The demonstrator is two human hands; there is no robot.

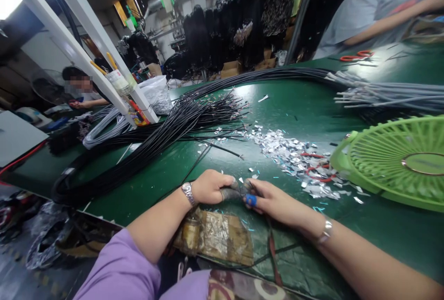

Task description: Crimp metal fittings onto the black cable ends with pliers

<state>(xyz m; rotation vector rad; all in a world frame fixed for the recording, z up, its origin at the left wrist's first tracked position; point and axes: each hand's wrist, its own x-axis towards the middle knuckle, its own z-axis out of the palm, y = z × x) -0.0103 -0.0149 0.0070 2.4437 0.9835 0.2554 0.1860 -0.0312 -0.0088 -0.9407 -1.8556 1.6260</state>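
Observation:
My left hand (210,186), with a metal watch (188,193) at the wrist, is closed in a pinch above the near edge of the green table. A thin black cable (165,194) runs in behind that wrist and seems to lead into its grip. My right hand (274,200) meets it fingertip to fingertip, also pinched; blue tape (250,200) wraps one finger. Dark coverings show on fingertips of both hands. The small piece between them is hidden. Beneath the hands lies a taped cardboard piece (227,237). Beyond them rests a bundle of black cables (187,119) with stripped ends.
Foil scraps (277,147) litter the green table (298,106) around red-handled scissors (321,168). A green fan (398,161) stands at right, grey cables (391,94) behind it. More scissors (357,56) lie near a person (367,18). A white post (100,45) rises at left.

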